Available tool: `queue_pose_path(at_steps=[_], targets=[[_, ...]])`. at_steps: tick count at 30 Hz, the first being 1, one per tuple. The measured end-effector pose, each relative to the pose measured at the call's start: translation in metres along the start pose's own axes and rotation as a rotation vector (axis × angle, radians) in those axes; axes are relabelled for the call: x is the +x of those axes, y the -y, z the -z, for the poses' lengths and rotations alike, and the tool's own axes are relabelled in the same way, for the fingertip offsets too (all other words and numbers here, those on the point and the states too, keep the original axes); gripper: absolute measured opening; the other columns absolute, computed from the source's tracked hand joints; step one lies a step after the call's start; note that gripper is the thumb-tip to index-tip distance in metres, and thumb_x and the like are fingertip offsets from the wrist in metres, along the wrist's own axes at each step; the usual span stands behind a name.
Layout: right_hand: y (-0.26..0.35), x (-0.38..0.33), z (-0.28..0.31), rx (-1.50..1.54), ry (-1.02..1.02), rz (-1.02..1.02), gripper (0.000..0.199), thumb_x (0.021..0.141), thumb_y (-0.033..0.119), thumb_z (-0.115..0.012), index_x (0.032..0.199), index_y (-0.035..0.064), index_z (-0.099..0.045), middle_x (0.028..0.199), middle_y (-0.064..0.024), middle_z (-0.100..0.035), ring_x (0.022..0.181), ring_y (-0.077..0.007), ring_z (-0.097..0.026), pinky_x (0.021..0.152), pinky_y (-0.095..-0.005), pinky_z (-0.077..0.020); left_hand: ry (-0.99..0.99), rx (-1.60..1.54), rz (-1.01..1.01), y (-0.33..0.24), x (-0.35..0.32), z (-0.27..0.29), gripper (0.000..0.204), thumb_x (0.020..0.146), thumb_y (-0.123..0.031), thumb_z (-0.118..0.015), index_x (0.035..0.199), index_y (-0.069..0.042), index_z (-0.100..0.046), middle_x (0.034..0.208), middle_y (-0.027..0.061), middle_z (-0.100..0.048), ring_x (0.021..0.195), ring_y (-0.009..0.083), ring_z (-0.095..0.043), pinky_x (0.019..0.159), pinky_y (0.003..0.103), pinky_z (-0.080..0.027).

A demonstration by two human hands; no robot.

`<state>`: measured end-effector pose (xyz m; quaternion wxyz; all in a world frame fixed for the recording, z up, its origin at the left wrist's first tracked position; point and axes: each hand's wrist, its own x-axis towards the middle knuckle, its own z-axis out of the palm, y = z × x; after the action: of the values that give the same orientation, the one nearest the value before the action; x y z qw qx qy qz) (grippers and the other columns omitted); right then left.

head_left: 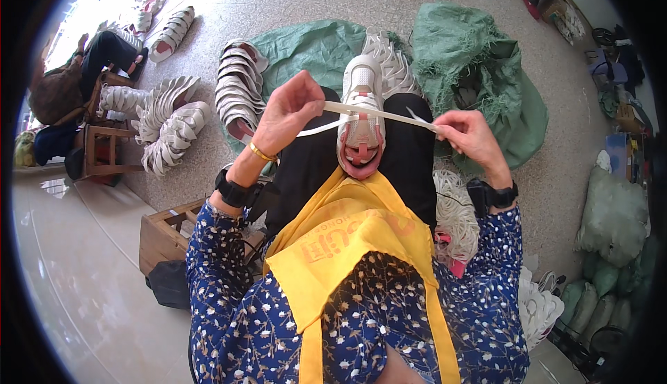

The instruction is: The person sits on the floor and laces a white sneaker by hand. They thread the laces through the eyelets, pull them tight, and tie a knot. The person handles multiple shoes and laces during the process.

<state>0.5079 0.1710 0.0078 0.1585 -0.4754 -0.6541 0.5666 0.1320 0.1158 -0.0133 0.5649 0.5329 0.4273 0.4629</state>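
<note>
A white sneaker [362, 78] with a pink lining rests between my knees, toe pointing away from me. A flat white shoelace [392, 115] runs across it, pulled nearly straight between my hands. My left hand [292, 108] pinches one stretch of the lace, left of the shoe. On the other side, my right hand [472, 138] grips the lace between thumb and fingers, and a loose tip sticks up beside it. Another stretch of lace passes from the shoe under my left hand. My yellow apron [347, 235] lies just below the heel.
Stacked white shoe uppers [240, 85] stand left of my knees, with more uppers [170, 130] farther left. Green woven sacks [479, 71] lie ahead. A bundle of white laces [455, 214] hangs by my right thigh. A wooden stool [163, 238] is at my left; another person sits beyond.
</note>
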Motion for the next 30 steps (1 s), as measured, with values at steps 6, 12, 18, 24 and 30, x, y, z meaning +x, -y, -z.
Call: queue_pose_path(at_steps=[6,12,18,24,30], targets=[[-0.053,-0.026,0.023,-0.016,-0.078,-0.114,0.014,0.096,0.013,-0.069,0.102,0.0013,-0.074,0.078,0.0023,-0.068,0.06,-0.0007,-0.055,0.05,-0.0169,-0.0437,-0.026,-0.011,0.055,0.007,-0.004,0.012,0.01,0.095,-0.007,-0.065,0.097,-0.008,-0.055,0.084,-0.0042,-0.056,0.071,0.0016,-0.045,0.061,0.018,-0.035],[-0.071,-0.026,0.014,-0.125,-0.111,-0.022,0.012,0.096,0.013,-0.07,0.098,0.0015,-0.074,0.077,0.0018,-0.068,0.062,-0.0006,-0.057,0.051,-0.0175,-0.043,-0.09,0.095,0.079,0.01,0.002,0.017,0.014,0.095,-0.014,-0.068,0.091,-0.008,-0.055,0.076,-0.0061,-0.054,0.065,0.0031,-0.044,0.058,0.021,-0.035],[0.001,0.0,-0.059,0.024,0.003,-0.019,0.011,0.096,0.013,-0.07,0.096,0.0025,-0.074,0.077,0.0017,-0.07,0.056,-0.0006,-0.052,0.048,-0.0194,-0.0389,-0.28,1.156,0.113,0.004,-0.001,0.04,0.022,0.093,-0.019,-0.07,0.087,-0.004,-0.056,0.071,0.0116,-0.06,0.061,0.027,-0.058,0.059,0.038,-0.045],[0.015,0.037,-0.104,-0.081,-0.002,0.2,0.012,0.094,0.005,-0.069,0.097,-0.0064,-0.071,0.078,-0.0034,-0.072,0.072,-0.0079,-0.069,0.068,-0.0232,-0.0553,-0.096,0.745,-0.1,0.004,-0.003,-0.007,0.011,0.09,-0.002,-0.067,0.099,-0.004,-0.061,0.08,0.0037,-0.064,0.066,0.0144,-0.061,0.06,0.028,-0.048],[0.02,0.04,-0.114,0.07,-0.121,0.259,0.017,0.085,0.006,-0.075,0.1,-0.0037,-0.072,0.077,-0.0118,-0.074,0.068,-0.0111,-0.071,0.064,-0.0264,-0.0552,0.069,0.516,-0.259,0.014,-0.002,-0.055,0.008,0.091,-0.002,-0.065,0.097,-0.002,-0.059,0.077,0.0058,-0.06,0.065,0.0116,-0.057,0.06,0.029,-0.046]])
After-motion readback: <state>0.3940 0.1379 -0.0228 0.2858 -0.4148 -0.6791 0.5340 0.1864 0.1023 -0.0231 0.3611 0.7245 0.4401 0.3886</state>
